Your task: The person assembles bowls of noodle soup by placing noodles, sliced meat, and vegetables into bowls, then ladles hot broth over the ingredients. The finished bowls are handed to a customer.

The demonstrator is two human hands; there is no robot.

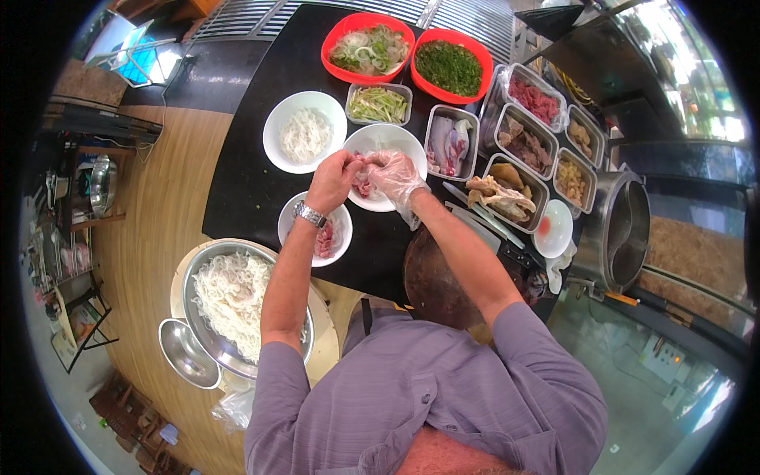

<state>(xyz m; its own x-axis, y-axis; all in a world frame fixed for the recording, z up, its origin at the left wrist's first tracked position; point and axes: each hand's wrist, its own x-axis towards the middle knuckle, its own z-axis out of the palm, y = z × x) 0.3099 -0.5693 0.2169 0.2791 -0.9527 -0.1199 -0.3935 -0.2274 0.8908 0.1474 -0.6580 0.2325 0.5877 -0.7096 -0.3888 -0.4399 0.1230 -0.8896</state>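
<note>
Both hands meet over a white bowl (402, 136) that holds pale noodles and slices of raw red meat (362, 187). My left hand (336, 180), bare with a metal watch at the wrist, has its fingers pinched on the meat at the bowl's left side. My right hand (396, 176) wears a clear plastic glove (412, 198); its fingers are bent together at the same meat, the tips partly hidden. To the left stands a white bowl of plain noodles (305, 136). Below my left hand, another white bowl (343, 237) has noodles and meat slices, partly covered by my forearm.
A large steel basin of noodles (229, 297) stands at lower left. Red bowls of sliced onion (369, 49) and chopped greens (448, 68) sit at the back. Steel trays of meat (526, 142) line the right, near a knife (518, 255), a round chopping block (435, 277) and a pot (613, 229).
</note>
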